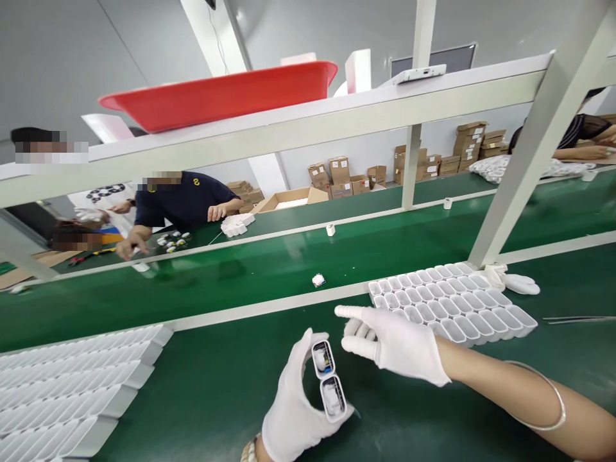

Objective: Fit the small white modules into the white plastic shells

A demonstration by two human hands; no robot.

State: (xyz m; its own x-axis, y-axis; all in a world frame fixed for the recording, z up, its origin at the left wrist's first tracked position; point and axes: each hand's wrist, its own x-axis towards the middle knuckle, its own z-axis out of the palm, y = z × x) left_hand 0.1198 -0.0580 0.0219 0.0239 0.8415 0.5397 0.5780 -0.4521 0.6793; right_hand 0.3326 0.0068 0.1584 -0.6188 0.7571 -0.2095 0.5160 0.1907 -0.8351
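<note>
My left hand (pixel 298 404), in a white glove, grips two small white plastic housings (pixel 333 396) placed end to end. Their open tops face me, and dark parts with white pieces show inside. To the right, my gloved right hand (pixel 385 340) is held over the bench with its index finger and thumb stretched apart and nothing between them. Beyond its fingertips, a small white part (pixel 318 280) lies on the green conveyor belt (pixel 269 273). Rows of empty white housings (pixel 462 301) stand just behind my right hand.
More white housings (pixel 72 391) fill the bench at left. Tweezers (pixel 577 319) and a white glove (pixel 520 283) lie at right. A red tray (pixel 221 93) rests on the overhead shelf, which has a slanting post (pixel 524 128). A co-worker (pixel 178 202) sits across the belt.
</note>
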